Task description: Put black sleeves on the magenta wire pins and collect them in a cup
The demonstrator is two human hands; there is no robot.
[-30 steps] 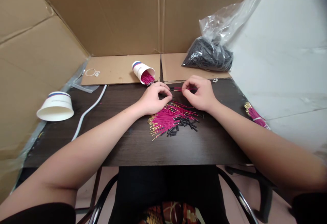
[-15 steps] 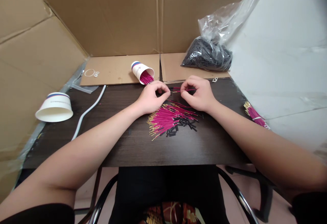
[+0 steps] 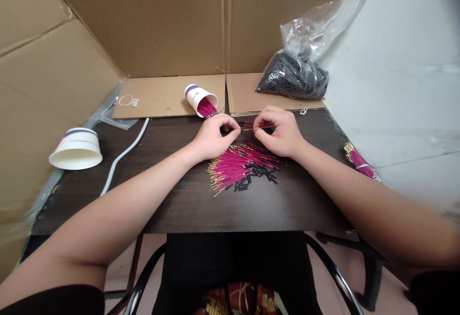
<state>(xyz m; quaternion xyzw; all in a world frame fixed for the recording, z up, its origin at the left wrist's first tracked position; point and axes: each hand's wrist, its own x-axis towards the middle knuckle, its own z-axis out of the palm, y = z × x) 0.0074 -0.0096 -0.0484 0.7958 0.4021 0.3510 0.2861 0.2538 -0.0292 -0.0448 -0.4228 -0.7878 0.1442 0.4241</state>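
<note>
Right hand [image 3: 282, 133] pinching one pink wire [image 3: 266, 127], left hand [image 3: 215, 137], hold unclear, two paper cups [image 3: 81, 139] [image 3: 195, 95]

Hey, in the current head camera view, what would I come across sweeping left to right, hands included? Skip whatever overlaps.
White paper cup, pale cable, left hand, right hand, and the tied bundle of magenta wires at the right.
</note>
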